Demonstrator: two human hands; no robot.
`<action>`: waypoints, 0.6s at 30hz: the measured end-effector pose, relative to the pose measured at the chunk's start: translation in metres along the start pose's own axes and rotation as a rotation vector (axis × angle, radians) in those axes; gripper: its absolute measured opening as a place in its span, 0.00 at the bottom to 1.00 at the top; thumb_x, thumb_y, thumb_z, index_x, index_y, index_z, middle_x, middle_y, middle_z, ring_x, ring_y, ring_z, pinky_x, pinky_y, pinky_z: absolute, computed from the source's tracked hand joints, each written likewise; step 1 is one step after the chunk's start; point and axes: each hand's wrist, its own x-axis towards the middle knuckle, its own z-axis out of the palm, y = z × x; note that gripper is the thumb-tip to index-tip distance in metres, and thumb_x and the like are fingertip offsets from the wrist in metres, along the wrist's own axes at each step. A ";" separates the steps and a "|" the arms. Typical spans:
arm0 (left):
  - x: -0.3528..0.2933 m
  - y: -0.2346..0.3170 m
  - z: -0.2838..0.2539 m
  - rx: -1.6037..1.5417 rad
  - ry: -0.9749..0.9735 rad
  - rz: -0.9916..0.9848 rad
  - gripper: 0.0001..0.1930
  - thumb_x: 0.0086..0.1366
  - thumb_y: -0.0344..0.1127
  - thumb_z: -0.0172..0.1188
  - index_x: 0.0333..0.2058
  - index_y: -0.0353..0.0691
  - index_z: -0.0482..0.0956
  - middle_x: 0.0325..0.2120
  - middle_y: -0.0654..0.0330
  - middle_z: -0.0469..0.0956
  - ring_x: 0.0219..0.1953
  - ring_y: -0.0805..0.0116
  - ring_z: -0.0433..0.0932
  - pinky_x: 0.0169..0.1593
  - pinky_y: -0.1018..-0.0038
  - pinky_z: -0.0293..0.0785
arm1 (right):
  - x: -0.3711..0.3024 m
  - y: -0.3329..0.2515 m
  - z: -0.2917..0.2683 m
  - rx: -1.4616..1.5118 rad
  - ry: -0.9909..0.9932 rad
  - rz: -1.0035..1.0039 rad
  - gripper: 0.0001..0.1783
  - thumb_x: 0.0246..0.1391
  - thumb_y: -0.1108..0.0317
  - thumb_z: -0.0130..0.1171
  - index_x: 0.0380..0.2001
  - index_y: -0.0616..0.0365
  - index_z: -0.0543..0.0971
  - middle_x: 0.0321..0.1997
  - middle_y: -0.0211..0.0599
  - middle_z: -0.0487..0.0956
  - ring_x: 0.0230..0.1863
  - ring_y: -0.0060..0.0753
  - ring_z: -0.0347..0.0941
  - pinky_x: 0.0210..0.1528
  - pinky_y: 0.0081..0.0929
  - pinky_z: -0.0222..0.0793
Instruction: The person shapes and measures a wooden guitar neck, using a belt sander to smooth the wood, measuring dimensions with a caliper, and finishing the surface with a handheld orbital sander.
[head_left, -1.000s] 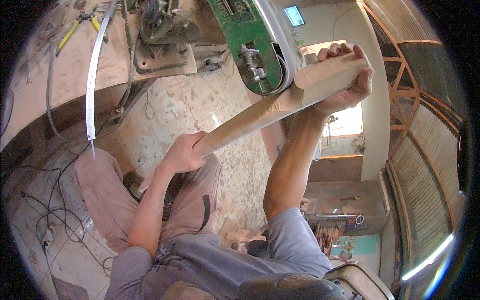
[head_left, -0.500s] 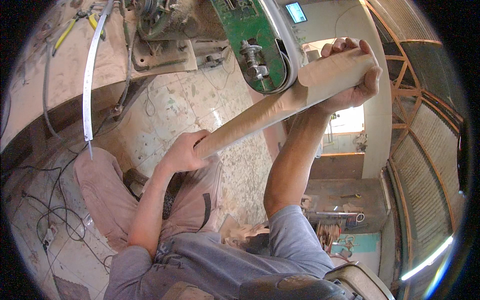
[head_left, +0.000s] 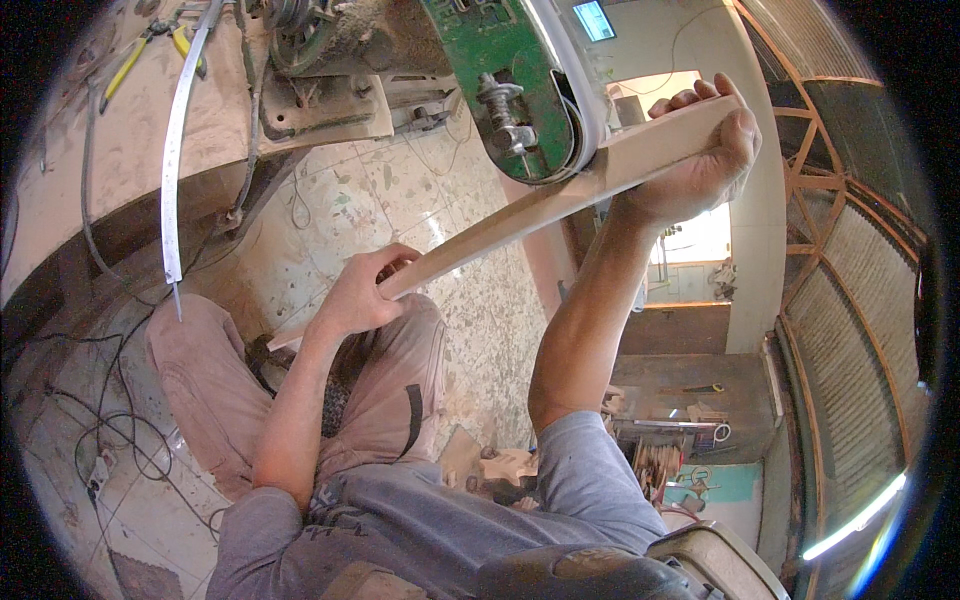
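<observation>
A long pale wooden piece (head_left: 500, 224), broad at the far right end and shaped somewhat like a bat, slants across in front of me. Its edge side faces up, and its upper side meets the belt at the rounded end of a green belt sander (head_left: 520, 110). My left hand (head_left: 365, 290) is closed round the nearer, lower part, and a thin end of the wood sticks out beyond the wrist. At the upper right, my right hand (head_left: 705, 165) grips the broad end from below, fingers over the far edge and thumb on the near one.
A dusty workbench (head_left: 120, 190) at the left carries yellow-handled pliers (head_left: 150, 55) and a long metal ruler (head_left: 180, 150) that juts past its edge. Tangled cables (head_left: 130, 430) lie on the tiled floor at left. Farther right stand shelves with tools (head_left: 670, 435).
The wooden piece has rolled about its length, so its narrow edge shows instead of its broad face. Both hands have turned with it, and its thin end now shows past my left wrist.
</observation>
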 end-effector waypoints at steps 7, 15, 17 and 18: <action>0.000 0.002 -0.001 0.024 0.026 -0.034 0.24 0.49 0.28 0.69 0.48 0.38 0.80 0.35 0.55 0.86 0.36 0.63 0.85 0.44 0.71 0.79 | 0.000 -0.002 0.004 -0.128 0.071 -0.095 0.13 0.67 0.63 0.55 0.37 0.64 0.80 0.37 0.33 0.81 0.38 0.21 0.73 0.42 0.19 0.69; -0.003 0.003 0.001 0.017 0.024 -0.037 0.24 0.50 0.32 0.72 0.48 0.37 0.80 0.37 0.52 0.86 0.39 0.60 0.86 0.46 0.68 0.78 | 0.001 -0.006 0.001 -0.414 0.062 -0.102 0.12 0.67 0.65 0.57 0.38 0.64 0.83 0.32 0.34 0.82 0.35 0.22 0.76 0.38 0.20 0.73; -0.004 0.003 0.003 0.023 0.020 -0.046 0.25 0.51 0.33 0.73 0.49 0.37 0.80 0.37 0.52 0.86 0.40 0.60 0.85 0.47 0.68 0.78 | 0.003 -0.003 -0.003 -0.494 0.067 -0.158 0.12 0.66 0.66 0.57 0.38 0.64 0.84 0.33 0.37 0.83 0.34 0.24 0.79 0.37 0.21 0.76; -0.003 0.003 0.004 0.012 0.007 -0.041 0.25 0.51 0.33 0.73 0.49 0.37 0.80 0.38 0.51 0.85 0.41 0.59 0.85 0.48 0.68 0.77 | 0.004 -0.001 -0.004 -0.527 0.066 -0.181 0.12 0.66 0.66 0.58 0.38 0.64 0.84 0.33 0.37 0.83 0.34 0.24 0.79 0.37 0.21 0.76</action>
